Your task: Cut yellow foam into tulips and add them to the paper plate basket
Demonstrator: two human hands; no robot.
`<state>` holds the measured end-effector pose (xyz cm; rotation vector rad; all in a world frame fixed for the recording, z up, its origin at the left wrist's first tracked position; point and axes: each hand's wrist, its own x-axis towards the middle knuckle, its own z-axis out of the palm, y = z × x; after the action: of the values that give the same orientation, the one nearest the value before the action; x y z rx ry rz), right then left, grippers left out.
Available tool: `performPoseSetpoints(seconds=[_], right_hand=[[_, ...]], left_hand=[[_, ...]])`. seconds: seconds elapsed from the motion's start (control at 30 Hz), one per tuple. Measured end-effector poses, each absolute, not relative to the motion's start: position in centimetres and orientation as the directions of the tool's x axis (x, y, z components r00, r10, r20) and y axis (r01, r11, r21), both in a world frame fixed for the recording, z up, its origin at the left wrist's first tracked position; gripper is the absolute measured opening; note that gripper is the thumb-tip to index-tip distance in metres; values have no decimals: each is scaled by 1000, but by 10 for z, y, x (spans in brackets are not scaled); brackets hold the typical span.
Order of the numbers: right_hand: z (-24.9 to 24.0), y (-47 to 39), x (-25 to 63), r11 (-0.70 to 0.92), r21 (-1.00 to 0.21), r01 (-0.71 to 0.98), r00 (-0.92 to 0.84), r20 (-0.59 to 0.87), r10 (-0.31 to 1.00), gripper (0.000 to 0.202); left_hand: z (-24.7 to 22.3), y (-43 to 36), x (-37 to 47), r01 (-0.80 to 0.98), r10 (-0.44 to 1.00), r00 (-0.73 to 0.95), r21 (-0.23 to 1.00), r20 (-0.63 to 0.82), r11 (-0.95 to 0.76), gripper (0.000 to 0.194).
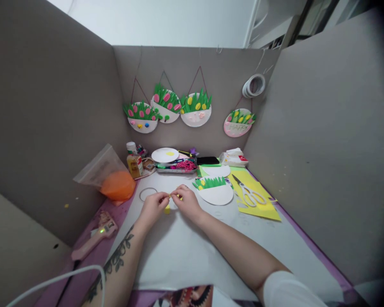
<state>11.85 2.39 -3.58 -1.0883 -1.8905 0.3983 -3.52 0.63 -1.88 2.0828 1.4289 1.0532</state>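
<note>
My left hand (154,208) and my right hand (187,203) meet over the white sheet, thumbs and fingertips pinched together. Between them is a small yellow piece (170,195), likely paper, mostly covered by the fingers. More yellow pieces (167,209) lie just below the fingertips. Right of my right hand rests a white paper half-round basket (216,195) with green paper grass (213,183) and yellow bits along its top edge. A thin dark ring (148,194) lies beyond my left hand.
White-handled scissors (251,196) lie on yellow paper (265,211) at right. A pink glue gun (94,238), a bag of orange material (117,185) and a glue bottle (134,164) stand left. A supply tray (176,169) sits behind. Finished baskets (196,117) hang on the grey partition (179,140).
</note>
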Motion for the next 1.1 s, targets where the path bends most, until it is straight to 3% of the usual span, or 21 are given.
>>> performPoseSetpoints(seconds=[0.23, 0.5, 0.73, 0.8, 0.9, 1.1], right_hand=[[-31, 15, 119, 611, -532, 587, -256, 594, 763, 14], [-32, 15, 118, 627, -460, 629, -269, 628, 730, 14], [-10, 49, 159, 438, -584, 683, 17, 613, 790, 19], [-6, 58, 174, 398, -506, 765, -94, 523, 847, 22], [-6, 59, 177, 394, -333, 857, -247, 407, 880, 10], [-8, 25, 131, 674, -262, 691, -508, 488, 710, 19]], left_hand=[[-17, 5, -33, 553, 941, 138, 764, 308, -332, 23], [-15, 3, -32, 537, 939, 162, 772, 303, -341, 22], [-11, 7, -38, 468, 979, -14, 867, 203, -173, 21], [-11, 8, -39, 432, 983, -43, 890, 179, -143, 21], [-13, 9, -39, 413, 981, -41, 898, 188, -155, 18], [-16, 11, -37, 435, 978, -28, 883, 207, -175, 15]])
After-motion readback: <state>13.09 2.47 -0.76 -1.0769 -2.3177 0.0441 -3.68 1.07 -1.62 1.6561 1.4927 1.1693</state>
